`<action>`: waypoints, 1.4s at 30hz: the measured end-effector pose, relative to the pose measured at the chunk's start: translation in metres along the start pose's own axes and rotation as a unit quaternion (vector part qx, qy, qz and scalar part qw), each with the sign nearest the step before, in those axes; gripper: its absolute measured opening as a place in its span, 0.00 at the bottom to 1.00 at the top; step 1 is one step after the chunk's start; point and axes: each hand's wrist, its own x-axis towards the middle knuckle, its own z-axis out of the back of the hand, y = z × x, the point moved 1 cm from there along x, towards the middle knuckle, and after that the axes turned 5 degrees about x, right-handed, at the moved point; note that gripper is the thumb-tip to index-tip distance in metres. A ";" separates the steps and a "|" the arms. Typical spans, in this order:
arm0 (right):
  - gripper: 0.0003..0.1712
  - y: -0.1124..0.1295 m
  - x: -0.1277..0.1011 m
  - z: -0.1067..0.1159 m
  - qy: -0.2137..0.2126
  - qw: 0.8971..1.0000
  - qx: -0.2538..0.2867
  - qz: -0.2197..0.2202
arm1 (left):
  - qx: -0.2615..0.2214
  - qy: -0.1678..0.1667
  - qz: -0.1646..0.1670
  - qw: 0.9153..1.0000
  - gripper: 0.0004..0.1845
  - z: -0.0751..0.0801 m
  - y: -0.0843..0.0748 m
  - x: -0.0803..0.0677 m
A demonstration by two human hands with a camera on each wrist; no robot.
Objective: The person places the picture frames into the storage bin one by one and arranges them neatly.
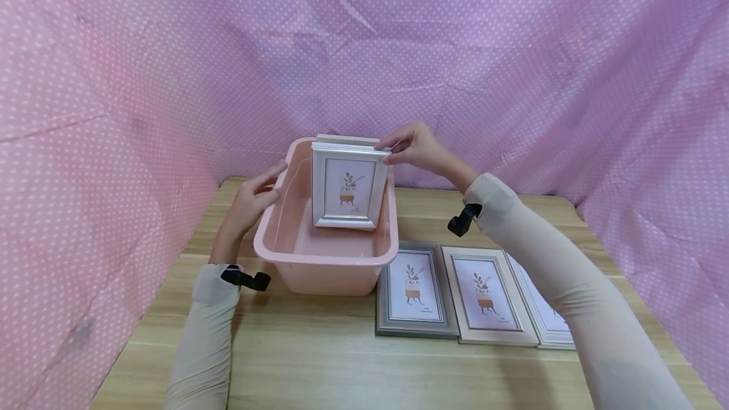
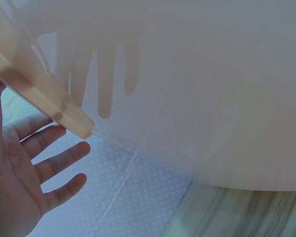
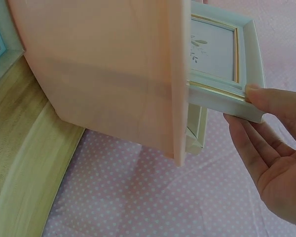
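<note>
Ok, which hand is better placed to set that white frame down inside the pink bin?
The right hand: it already pinches the top edge of the white photo frame standing in the pink bin. The left hand only rests open-fingered on the bin's left rim.

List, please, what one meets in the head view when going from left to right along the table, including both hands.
Left hand → pink bin → white frame standing in the bin → right hand → grey frame → beige frame → white frame at the right.
</note>
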 end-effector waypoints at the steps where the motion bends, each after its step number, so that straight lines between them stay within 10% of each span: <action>1: 0.16 -0.001 0.000 0.000 0.000 1.000 -0.002 0.001 | -0.001 0.000 -0.002 1.000 0.26 0.000 -0.004 0.000; 14: 0.16 -0.008 -0.003 -0.009 0.011 1.000 -0.005 0.013 | 0.007 -0.014 -0.003 1.000 0.26 -0.003 0.024 0.006; 42: 0.13 -0.023 -0.001 -0.016 0.007 0.998 -0.062 0.009 | 0.007 0.000 0.009 1.000 0.27 -0.001 0.010 0.003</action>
